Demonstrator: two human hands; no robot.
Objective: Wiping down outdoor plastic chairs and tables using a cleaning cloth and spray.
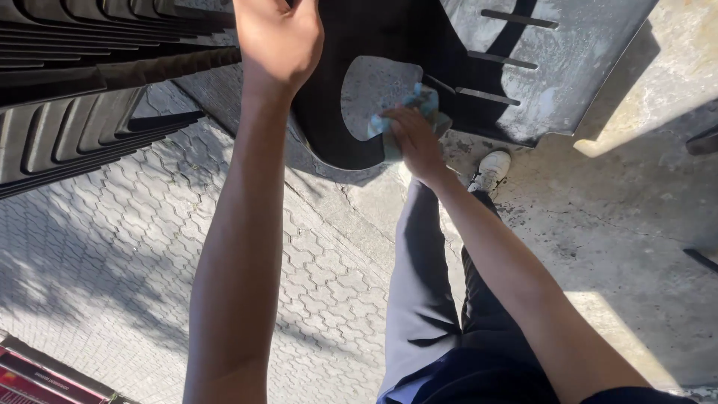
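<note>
Left hand [277, 37] grips black mat [329, 112]; right hand [413, 138] presses blue cloth [422, 101].

- Red flat object [34, 378] — bottom-left corner, lying on the patterned paving, only partly in frame.
- Colours: red face, a dark edge along its upper side, a pale strip running diagonally with it.
- Faint light markings on the red face, too small to make out.
- Cannot tell whether it is a package, a sign or a printed panel — most of it is cut off by the frame edge.
- No screens, labels or other packages visible.
</note>
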